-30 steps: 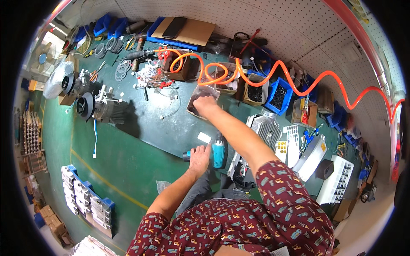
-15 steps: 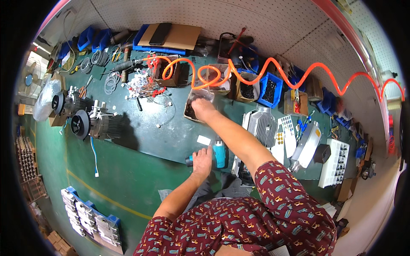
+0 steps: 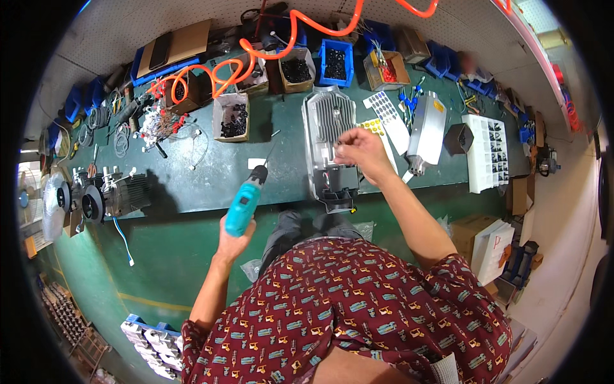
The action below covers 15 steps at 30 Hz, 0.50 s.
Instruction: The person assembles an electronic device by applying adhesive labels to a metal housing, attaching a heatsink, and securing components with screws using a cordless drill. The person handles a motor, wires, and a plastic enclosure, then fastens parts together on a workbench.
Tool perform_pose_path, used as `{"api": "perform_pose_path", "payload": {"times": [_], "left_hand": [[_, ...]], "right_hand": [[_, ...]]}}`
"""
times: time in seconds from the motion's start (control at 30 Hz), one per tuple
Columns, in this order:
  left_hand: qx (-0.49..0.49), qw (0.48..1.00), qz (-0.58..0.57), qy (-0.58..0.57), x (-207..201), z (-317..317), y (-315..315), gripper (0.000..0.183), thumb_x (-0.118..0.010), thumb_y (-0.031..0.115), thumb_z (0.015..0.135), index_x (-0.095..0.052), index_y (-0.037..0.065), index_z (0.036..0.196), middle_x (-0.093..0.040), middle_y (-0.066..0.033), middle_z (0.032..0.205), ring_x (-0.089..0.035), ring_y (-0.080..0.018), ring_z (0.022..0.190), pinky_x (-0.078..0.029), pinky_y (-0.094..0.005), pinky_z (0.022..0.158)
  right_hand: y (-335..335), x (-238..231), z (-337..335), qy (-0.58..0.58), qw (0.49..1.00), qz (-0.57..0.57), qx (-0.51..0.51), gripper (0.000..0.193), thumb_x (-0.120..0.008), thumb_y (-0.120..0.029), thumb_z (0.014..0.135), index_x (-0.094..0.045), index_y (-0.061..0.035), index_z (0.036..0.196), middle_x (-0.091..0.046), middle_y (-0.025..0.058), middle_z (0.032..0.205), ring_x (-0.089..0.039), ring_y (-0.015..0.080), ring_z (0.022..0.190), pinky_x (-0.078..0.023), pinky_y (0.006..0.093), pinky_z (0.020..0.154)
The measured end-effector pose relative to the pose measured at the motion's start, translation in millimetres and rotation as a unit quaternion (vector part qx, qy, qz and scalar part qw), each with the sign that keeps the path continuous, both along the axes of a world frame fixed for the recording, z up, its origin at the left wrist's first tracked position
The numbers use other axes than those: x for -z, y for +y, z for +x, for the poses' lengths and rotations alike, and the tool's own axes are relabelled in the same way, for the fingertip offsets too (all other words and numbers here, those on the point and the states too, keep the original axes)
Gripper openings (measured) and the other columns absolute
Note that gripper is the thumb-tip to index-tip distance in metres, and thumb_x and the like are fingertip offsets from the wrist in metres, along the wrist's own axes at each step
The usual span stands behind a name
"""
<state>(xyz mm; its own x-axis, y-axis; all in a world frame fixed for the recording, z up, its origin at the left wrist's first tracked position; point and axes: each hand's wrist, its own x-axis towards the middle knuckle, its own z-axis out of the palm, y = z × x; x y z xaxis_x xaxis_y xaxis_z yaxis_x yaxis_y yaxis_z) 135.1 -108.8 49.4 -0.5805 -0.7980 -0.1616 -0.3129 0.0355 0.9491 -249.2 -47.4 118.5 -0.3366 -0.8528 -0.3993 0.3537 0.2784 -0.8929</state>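
My left hand [image 3: 231, 242] is wrapped round the grip of a teal cordless drill [image 3: 244, 206]. The drill points away from me, its long thin bit reaching out over the bench. My right hand [image 3: 366, 152] hovers over a grey finned metal housing [image 3: 327, 115], thumb and fingers closed together; something small and dark seems to sit at the fingertips, too small to name. At the housing's near end is a black part [image 3: 337, 185] by the bench edge. Left of the housing stands a cardboard box [image 3: 231, 121] of small black pieces.
Sticker sheets [image 3: 387, 110], a silver metal unit [image 3: 427, 131] and a white compartment tray [image 3: 476, 153] lie to the right. Motors with black fans [image 3: 94, 203] stand at the left. A blue bin [image 3: 336, 63] is behind. An orange coiled hose [image 3: 294, 32] hangs overhead.
My right hand has left the cardboard box and moved right to above the housing. My left hand has lifted the drill off the bench edge. The view has shifted rightward.
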Motion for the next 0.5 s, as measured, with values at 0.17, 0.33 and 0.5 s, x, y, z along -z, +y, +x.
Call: {"api": "perform_pose_path", "payload": {"times": [0.17,0.33,0.5], "left_hand": [[-0.012,0.996,-0.033,-0.076,-57.4,6.8,36.5,0.021,-0.07,0.008,0.09,-0.071,0.004,0.111,-0.071,-0.0041,0.097,-0.066,-0.0162,0.088,-0.054,-0.0326,0.08],[-0.007,0.996,0.078,-0.034,-102.1,-24.6,81.4,0.028,-0.075,0.016,0.093,-0.071,0.006,0.119,-0.073,-0.0035,0.109,-0.067,-0.0154,0.099,-0.055,-0.0338,0.088],[0.001,0.995,0.098,-0.036,-113.3,-43.6,109.1,0.029,-0.075,0.016,0.094,-0.07,0.007,0.121,-0.073,-0.003,0.11,-0.066,-0.0144,0.102,-0.054,-0.0334,0.089]], "right_hand": [[72.8,31.1,-5.4,-0.09,0.995,0.03,0.043,0.018,-0.064,0.003,0.095,-0.065,0.0066,0.113,-0.068,0.0127,0.102,-0.069,0.0194,0.09,-0.065,0.0357,0.08],[100.3,47.1,-3.3,-0.142,0.989,0.023,0.034,0.02,-0.063,0.001,0.097,-0.065,0.0069,0.115,-0.068,0.0136,0.105,-0.07,0.0194,0.089,-0.064,0.0337,0.081],[118.4,46.4,-11.2,-0.177,0.984,-0.001,0.024,0.02,-0.063,0.0,0.097,-0.065,0.0065,0.116,-0.068,0.0127,0.103,-0.071,0.0208,0.089,-0.064,0.034,0.083]]}}
